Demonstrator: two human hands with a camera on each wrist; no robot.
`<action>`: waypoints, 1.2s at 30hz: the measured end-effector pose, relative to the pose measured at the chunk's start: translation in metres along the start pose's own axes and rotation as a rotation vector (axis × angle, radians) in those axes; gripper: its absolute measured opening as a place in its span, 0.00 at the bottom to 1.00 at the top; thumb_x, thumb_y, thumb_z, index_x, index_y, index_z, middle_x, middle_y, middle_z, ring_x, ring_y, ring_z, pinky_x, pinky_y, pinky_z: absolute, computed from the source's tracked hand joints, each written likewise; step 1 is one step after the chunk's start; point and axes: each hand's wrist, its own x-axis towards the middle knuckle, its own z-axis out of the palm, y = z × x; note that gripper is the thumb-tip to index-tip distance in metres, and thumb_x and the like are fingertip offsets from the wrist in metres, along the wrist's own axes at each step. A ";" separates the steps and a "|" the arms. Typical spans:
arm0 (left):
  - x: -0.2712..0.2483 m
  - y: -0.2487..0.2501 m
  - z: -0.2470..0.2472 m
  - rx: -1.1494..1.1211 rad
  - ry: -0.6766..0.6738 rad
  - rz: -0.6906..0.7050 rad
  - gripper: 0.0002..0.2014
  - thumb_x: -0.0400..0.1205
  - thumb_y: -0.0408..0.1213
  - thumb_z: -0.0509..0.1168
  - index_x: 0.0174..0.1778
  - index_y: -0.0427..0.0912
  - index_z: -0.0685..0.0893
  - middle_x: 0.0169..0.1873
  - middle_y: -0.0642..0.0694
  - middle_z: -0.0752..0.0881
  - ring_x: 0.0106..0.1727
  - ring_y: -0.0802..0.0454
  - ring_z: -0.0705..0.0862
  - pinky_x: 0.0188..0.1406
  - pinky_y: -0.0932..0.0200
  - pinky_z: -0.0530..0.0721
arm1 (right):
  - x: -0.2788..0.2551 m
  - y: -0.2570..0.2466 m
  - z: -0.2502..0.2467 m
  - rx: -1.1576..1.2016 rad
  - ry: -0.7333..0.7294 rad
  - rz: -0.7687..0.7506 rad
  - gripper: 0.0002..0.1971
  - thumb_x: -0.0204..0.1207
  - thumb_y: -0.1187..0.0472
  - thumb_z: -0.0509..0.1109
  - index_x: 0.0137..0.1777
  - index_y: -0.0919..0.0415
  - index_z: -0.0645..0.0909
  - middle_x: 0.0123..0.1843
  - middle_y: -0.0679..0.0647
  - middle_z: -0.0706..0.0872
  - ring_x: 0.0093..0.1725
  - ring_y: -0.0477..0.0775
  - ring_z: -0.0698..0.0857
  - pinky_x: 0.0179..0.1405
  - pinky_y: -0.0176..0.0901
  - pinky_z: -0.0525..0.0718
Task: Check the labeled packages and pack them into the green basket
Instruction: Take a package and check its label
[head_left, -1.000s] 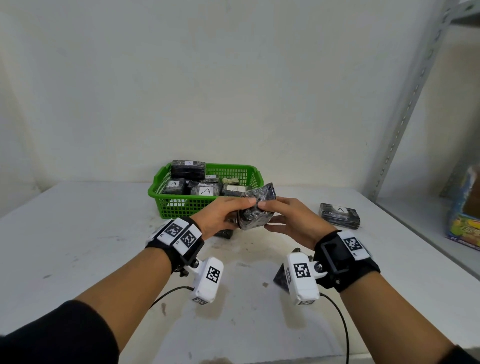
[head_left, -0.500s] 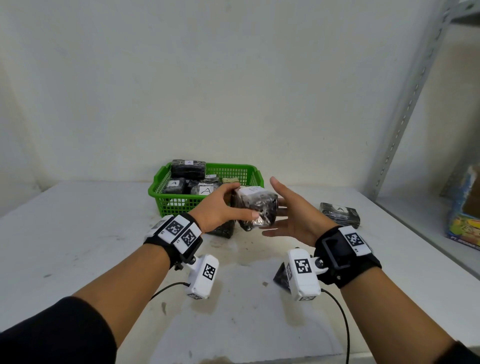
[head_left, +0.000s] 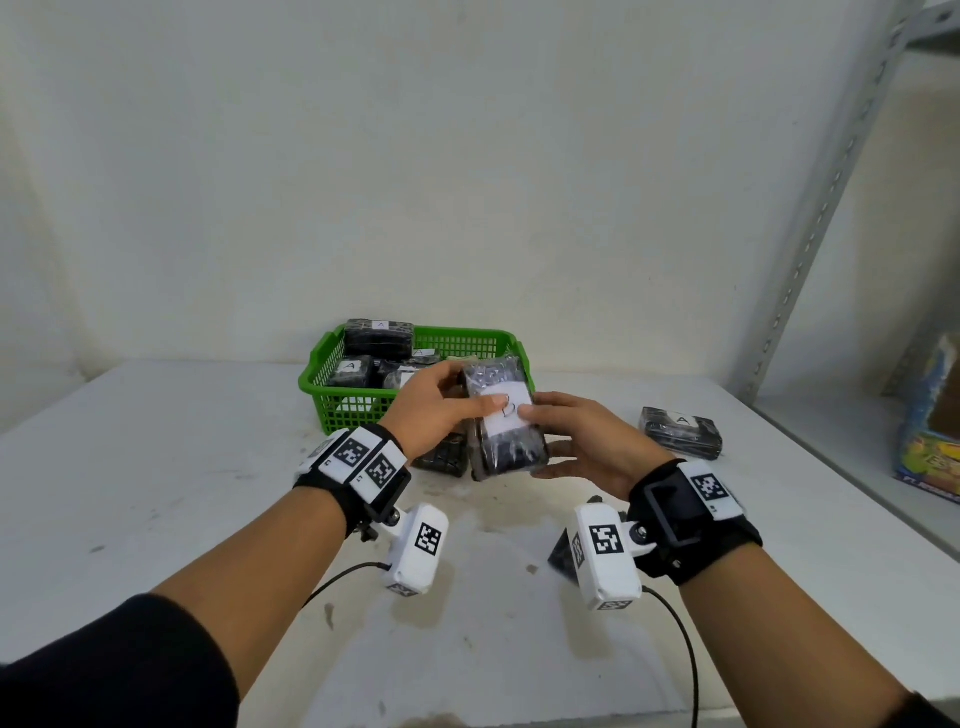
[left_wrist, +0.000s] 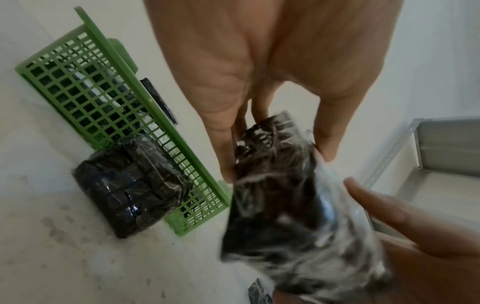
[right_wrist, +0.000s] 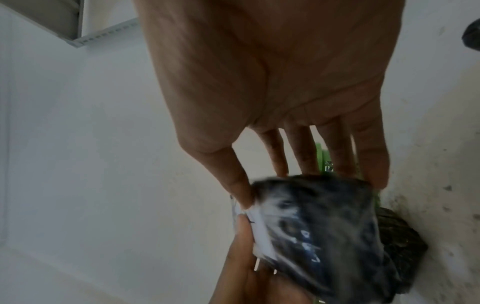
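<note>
Black wrapped package (head_left: 503, 421) held above table (head_left: 156, 467), label up, just before green basket (head_left: 332, 400). Left hand (head_left: 434, 410) grips its left edge; right hand (head_left: 582, 441) grips right edge, thumb on label.

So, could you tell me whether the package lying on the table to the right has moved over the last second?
No. The package lies at the same spot relative to the shelf post and the basket.

Black sleeves (head_left: 119, 670), black wrist straps (head_left: 691, 525) with square-coded white tags, white cabled cameras (head_left: 415, 553)
</note>
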 end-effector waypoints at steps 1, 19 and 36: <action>0.000 -0.001 -0.002 0.049 0.003 0.049 0.28 0.66 0.43 0.83 0.62 0.52 0.85 0.59 0.51 0.89 0.60 0.51 0.89 0.60 0.42 0.87 | -0.001 -0.001 -0.001 -0.021 0.006 0.020 0.20 0.83 0.43 0.72 0.67 0.54 0.86 0.61 0.61 0.93 0.52 0.61 0.91 0.68 0.63 0.86; -0.017 0.026 0.012 0.141 -0.218 -0.108 0.45 0.66 0.78 0.63 0.78 0.60 0.70 0.74 0.51 0.77 0.73 0.47 0.77 0.68 0.38 0.80 | -0.009 -0.015 0.003 0.122 0.067 0.034 0.16 0.82 0.45 0.71 0.55 0.58 0.89 0.50 0.59 0.87 0.50 0.65 0.87 0.59 0.64 0.89; -0.013 0.038 0.028 -0.182 -0.174 -0.316 0.16 0.79 0.54 0.66 0.55 0.47 0.84 0.49 0.39 0.88 0.53 0.38 0.85 0.57 0.44 0.81 | -0.012 -0.011 -0.004 0.083 0.022 -0.027 0.17 0.81 0.43 0.72 0.58 0.54 0.89 0.52 0.55 0.92 0.50 0.60 0.90 0.66 0.61 0.86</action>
